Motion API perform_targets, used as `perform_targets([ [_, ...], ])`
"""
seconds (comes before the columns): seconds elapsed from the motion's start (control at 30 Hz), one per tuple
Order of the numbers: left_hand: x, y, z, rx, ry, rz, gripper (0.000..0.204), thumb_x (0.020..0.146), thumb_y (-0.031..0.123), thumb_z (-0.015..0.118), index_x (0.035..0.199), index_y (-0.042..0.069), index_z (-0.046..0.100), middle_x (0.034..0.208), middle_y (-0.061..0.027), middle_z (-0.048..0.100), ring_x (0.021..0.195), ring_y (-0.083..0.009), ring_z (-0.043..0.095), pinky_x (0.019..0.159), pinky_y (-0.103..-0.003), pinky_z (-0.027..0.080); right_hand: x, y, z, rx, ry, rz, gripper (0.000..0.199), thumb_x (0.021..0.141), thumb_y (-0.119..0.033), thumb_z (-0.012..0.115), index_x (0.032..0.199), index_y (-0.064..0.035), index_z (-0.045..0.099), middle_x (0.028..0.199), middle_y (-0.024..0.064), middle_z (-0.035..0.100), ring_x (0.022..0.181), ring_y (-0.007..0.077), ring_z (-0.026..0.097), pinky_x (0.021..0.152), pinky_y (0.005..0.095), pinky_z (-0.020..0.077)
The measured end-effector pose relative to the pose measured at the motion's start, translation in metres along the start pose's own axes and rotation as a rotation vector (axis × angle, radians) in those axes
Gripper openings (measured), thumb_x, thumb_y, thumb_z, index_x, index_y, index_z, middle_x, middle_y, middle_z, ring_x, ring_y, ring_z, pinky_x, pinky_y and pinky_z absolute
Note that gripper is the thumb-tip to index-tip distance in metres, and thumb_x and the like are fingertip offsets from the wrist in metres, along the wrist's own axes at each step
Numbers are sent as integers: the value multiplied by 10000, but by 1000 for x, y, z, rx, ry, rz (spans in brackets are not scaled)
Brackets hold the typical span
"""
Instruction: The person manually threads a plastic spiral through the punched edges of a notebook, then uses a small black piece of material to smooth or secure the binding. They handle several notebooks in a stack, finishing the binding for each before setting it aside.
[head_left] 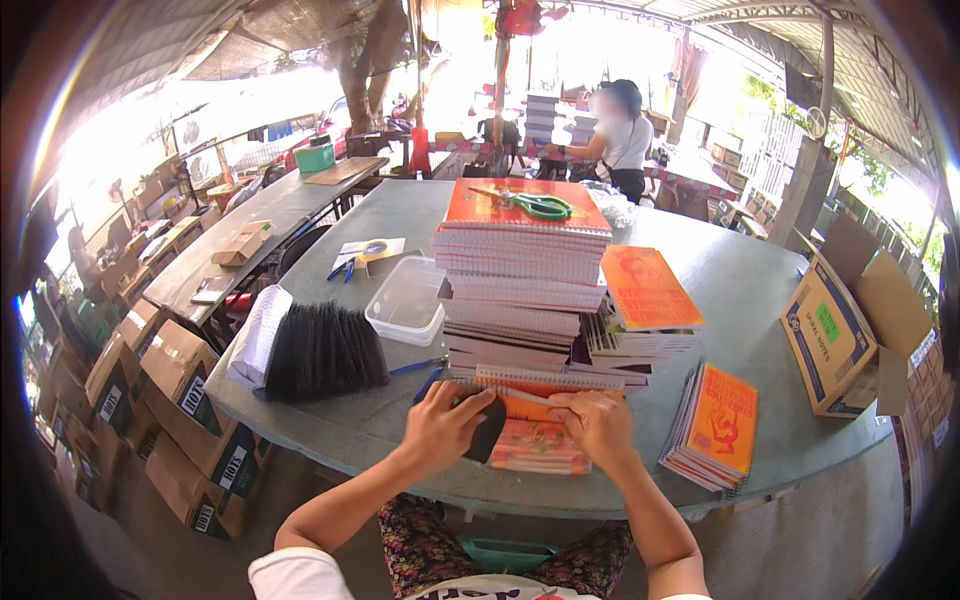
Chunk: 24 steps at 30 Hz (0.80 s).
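At the table's near edge lies an orange-covered notebook [540, 432], in front of a tall stack of notebooks [520, 290]. My left hand [445, 428] is closed round a dark, rounded flat piece [487, 432] that stands against the notebook's left side; its exact kind I cannot make out. Thumb and fingers of my right hand [598, 425] pinch the notebook's upper edge, near a whitish strip. Green-handled scissors [540, 205] rest on top of the stack. Left of my left hand are a blue tool [428, 384] and a bundle of black spiral coils [325, 350].
A clear plastic tub [406, 300] stands left of the stack. More orange notebooks [715, 420] lie to the right, before an open cardboard box [835, 330]. Closed cartons [185, 380] are piled on the floor at left. Another person [622, 140] stands at a far table.
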<state>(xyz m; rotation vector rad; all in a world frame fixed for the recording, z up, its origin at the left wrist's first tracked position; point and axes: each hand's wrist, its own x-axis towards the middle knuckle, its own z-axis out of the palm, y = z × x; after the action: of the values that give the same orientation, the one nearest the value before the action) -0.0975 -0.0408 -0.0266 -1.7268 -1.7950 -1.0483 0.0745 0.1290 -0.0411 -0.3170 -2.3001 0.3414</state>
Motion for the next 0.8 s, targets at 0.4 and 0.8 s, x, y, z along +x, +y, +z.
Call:
perform_targets([
  [0.4, 9, -8, -11, 62, 246, -92, 270, 696, 111, 734, 959, 97, 674, 885, -49, 623, 788, -236, 597, 658, -326, 501, 0, -15, 9, -67, 60, -89, 135, 716, -127, 687, 846, -163, 698, 675, 5, 652, 613, 175, 595, 611, 323, 387],
  [0.8, 3, 10, 9, -168, -103, 26, 250, 704, 90, 714, 949, 102, 666, 871, -48, 627, 837, -227, 590, 665, -322, 507, 0, -15, 13, -83, 100, -85, 212, 704, -119, 685, 913, -155, 670, 731, 2, 654, 667, 177, 596, 636, 321, 371],
])
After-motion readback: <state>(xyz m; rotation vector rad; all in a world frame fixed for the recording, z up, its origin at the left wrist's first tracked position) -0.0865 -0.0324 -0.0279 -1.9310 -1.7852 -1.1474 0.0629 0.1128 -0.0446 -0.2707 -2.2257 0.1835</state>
